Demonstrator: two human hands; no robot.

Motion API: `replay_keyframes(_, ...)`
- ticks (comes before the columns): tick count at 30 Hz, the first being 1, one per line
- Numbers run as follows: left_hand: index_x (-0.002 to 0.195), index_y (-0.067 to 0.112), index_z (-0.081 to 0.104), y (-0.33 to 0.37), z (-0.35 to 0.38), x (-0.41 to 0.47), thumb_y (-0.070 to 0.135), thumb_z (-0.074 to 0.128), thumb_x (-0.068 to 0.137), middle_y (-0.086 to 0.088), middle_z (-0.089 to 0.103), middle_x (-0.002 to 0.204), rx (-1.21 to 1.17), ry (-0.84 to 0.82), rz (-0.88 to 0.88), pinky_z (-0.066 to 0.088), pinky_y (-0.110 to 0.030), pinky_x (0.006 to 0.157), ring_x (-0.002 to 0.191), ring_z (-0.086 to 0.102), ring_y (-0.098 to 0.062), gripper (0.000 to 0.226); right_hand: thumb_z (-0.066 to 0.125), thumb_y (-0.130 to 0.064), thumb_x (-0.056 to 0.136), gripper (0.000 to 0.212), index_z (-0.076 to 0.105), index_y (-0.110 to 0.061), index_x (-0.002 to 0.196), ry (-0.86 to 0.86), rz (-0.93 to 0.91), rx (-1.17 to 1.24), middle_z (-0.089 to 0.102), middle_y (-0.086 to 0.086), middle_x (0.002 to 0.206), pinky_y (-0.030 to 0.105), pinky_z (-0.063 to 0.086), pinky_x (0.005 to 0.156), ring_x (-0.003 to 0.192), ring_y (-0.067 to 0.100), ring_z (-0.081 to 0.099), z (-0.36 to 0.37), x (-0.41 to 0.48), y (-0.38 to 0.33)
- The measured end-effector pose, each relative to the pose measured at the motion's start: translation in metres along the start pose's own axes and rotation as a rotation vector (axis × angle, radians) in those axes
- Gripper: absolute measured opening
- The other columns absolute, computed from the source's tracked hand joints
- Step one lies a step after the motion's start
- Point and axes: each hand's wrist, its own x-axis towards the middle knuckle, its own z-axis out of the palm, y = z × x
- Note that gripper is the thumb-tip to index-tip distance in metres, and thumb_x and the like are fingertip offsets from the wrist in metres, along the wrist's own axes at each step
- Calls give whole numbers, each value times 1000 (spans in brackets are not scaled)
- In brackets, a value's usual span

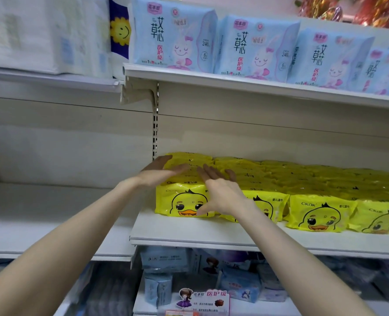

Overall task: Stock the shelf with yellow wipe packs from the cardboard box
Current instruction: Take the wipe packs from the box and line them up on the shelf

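1. My right hand (221,190) and left hand (164,173): both flat, fingers straight, resting on the end stack.
2. Yellow wipe packs (184,202) sit on the shelf (189,231), leftmost column. Soft, slick film, probably light, so grip by the sides.

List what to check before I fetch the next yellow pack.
1. The left hand lies flat on the end stack, gripping nothing: ok.
2. The right hand rests on the same stack, gripping nothing: ok.
3. The end stack sits behind the front edge of the shelf: ok.
4. There is a gap under the upper shelf for more packs: ok.
5. Cardboard box within reach: cannot tell, out of view.
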Motion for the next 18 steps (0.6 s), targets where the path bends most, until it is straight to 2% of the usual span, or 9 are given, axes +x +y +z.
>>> replay_keyframes(3, 146, 30, 26, -2, 7, 18, 89, 50, 50, 5, 28, 153, -113, -12, -63, 27, -38, 114, 138, 32, -18, 115, 77, -54, 63, 121, 3, -20, 151, -3, 7, 16, 3, 3, 160, 48, 1, 116, 147, 16, 7, 4, 3, -3)
replay_keyframes(6, 148, 26, 24, 1, 12, 33, 83, 45, 69, 4, 23, 155, -89, -59, -86, 19, -41, 117, 142, 24, -19, 100, 77, -52, 64, 118, 5, -18, 151, -4, 16, 18, 7, 4, 159, 47, 2, 116, 146, 17, 9, 5, 5, -3)
replay_keyframes(9, 150, 21, 21, 6, 15, 42, 70, 34, 87, 4, 13, 158, 1, -75, -39, 2, -39, 118, 146, 3, -14, 81, 77, -52, 65, 115, 10, -15, 151, -1, 18, -4, 11, 6, 159, 47, 2, 116, 146, 18, 11, 6, 6, -3)
replay_keyframes(10, 150, 22, 23, 9, 14, 41, 73, 32, 85, 5, 14, 158, 25, -83, -48, 2, -39, 119, 146, 4, -15, 83, 77, -52, 65, 114, 11, -15, 150, 2, 19, -12, 12, 6, 159, 48, 3, 116, 146, 18, 11, 6, 7, -4)
replay_keyframes(12, 144, 28, 35, 6, 14, 44, 91, 32, 68, 4, 28, 154, 42, -86, -75, 17, -44, 118, 142, 25, -20, 100, 77, -52, 65, 114, 12, -15, 150, 6, 23, -21, 13, 6, 158, 48, 3, 116, 146, 18, 12, 8, 7, -5)
replay_keyframes(14, 135, 32, 48, -2, 14, 50, 99, 28, 56, 3, 44, 144, 73, -56, -53, 29, -44, 112, 132, 40, -21, 105, 77, -53, 65, 113, 13, -15, 149, 15, 27, -21, 14, 6, 158, 48, 4, 116, 146, 19, 13, 9, 7, -6)
replay_keyframes(18, 127, 29, 57, 6, 13, 43, 88, 21, 67, -5, 51, 134, 172, 0, 9, 29, -45, 110, 128, 40, -27, 92, 78, -51, 65, 111, 14, -15, 149, 31, 33, -25, 15, 6, 158, 48, 4, 116, 146, 19, 14, 9, 5, -7)
